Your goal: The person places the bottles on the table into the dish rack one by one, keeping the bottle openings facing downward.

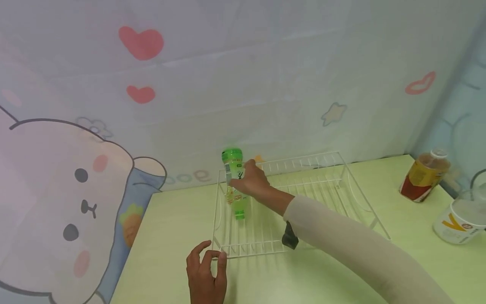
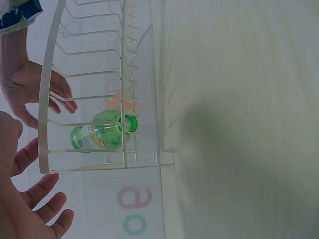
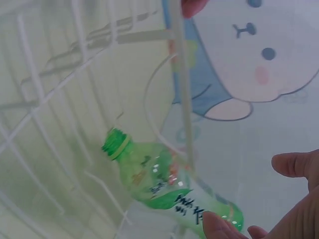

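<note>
A green-tinted plastic bottle [image 1: 238, 202] with a green cap leans neck-down in the left rear part of a white wire rack [image 1: 262, 245]. My right hand [image 1: 252, 181] is at the bottle's upper side, thumb and fingers spread. In the left wrist view, a gap shows between that right hand [image 2: 35, 89] and the bottle [image 2: 104, 132]. In the right wrist view, its fingertips overlap the bottle's base, so contact is unclear. My left hand [image 1: 206, 272] is at the rack's front left corner, fingers loosely bent and apart, with fingertips at the rim.
To the right on the pale green table [image 1: 171, 223] stand a bottle of brown drink [image 1: 423, 177] and a white tub [image 1: 457, 221] with a yellow mark. Behind the table hangs a printed cloth [image 1: 243, 84] with hearts and a cartoon bear.
</note>
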Available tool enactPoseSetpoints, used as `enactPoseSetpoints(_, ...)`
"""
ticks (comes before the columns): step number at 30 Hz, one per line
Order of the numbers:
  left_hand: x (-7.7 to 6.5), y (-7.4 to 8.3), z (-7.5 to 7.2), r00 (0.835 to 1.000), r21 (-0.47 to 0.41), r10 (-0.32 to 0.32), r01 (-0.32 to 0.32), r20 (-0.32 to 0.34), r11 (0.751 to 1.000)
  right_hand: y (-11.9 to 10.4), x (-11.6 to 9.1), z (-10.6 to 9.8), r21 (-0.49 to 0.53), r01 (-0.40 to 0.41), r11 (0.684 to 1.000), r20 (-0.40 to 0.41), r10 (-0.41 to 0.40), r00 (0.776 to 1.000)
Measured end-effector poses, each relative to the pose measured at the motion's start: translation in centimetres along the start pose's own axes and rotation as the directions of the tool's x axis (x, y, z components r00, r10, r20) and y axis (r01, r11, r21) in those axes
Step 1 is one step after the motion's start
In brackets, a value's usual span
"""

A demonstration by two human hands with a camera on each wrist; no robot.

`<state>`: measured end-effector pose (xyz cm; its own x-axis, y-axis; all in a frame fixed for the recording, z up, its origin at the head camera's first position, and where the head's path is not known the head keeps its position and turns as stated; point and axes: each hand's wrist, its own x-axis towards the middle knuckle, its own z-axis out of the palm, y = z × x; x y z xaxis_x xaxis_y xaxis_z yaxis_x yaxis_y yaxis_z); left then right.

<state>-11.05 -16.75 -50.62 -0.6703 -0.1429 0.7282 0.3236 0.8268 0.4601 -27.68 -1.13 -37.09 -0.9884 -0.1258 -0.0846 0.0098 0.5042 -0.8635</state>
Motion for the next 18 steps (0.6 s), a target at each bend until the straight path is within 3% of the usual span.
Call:
enactPoseSetpoints(8,-0.1,0.3,0.1,1.0,-0.032,-0.003,0.003,-0.019,0.999,-0.9,-2.7,-1.7,0.129,0.001,0.992,0.08,-0.011,0.997)
enactPoseSetpoints(18,0.0,0.5,0.5,1.0,-0.057,-0.004,0.004,-0.006,0.998,-0.7,-6.0,-4.5,0.212,0.013,0.977,0.125,-0.04,0.991)
